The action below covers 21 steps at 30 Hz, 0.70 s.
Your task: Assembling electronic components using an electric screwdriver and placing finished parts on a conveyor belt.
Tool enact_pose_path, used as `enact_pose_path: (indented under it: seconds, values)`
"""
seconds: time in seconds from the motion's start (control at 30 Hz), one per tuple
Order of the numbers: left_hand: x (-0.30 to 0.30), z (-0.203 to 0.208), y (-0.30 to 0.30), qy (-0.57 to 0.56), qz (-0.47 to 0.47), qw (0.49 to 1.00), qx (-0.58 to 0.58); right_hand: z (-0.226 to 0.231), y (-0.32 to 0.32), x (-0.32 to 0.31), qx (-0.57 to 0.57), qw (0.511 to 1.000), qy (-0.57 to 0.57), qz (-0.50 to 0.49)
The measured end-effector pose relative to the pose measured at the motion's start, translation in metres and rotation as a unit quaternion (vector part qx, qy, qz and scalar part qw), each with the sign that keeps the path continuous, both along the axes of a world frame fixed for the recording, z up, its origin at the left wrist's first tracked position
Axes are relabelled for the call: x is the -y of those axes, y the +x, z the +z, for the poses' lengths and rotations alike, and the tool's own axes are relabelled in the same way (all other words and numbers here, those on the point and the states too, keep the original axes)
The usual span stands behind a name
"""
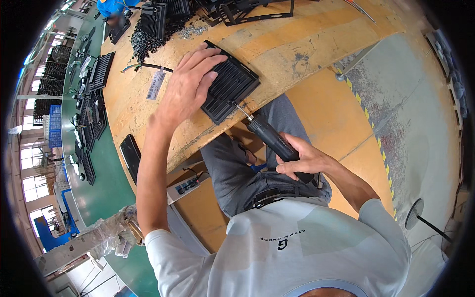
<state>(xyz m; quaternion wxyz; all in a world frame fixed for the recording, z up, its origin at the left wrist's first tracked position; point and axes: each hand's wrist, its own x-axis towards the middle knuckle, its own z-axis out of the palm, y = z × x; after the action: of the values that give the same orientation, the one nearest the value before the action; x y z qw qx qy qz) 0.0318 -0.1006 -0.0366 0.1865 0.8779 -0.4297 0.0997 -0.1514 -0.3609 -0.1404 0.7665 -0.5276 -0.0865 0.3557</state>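
Observation:
A black finned housing, like a floodlight body [236, 81], lies on the worn wooden table [287, 64] near its front edge. My left hand [188, 86] holds it down, fingers spread across its far left side and thumb on the fins. In my right hand [304, 158] is a black electric screwdriver [272, 136], gripped round its body. Its thin bit reaches the near corner of the housing; whether a screw sits under the tip is too small to tell. A black cable [157, 66] with coloured wire ends and a silver label tag [156, 85] lie left of the housing.
Black small parts [143, 45] and silver screws [192, 32] lie in heaps at the back, beside black brackets [260, 19]. A phone [130, 154] rests at the left edge. Further left, a green bench [101, 198] carries finned housings. Another person's blue sleeve [110, 7] shows far left.

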Motion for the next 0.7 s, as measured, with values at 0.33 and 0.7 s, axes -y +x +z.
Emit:
enact_pose_path:
  seconds: [0.33,0.7]
  values:
    - [-0.010,0.006,-0.011,0.064,-0.047,0.993,-0.090,0.004,0.003,0.003,0.011,0.999,-0.035,0.009]
    - [-0.006,0.009,0.021,0.238,-0.081,0.960,-0.127,0.032,0.011,0.010,0.002,0.991,-0.131,0.037]
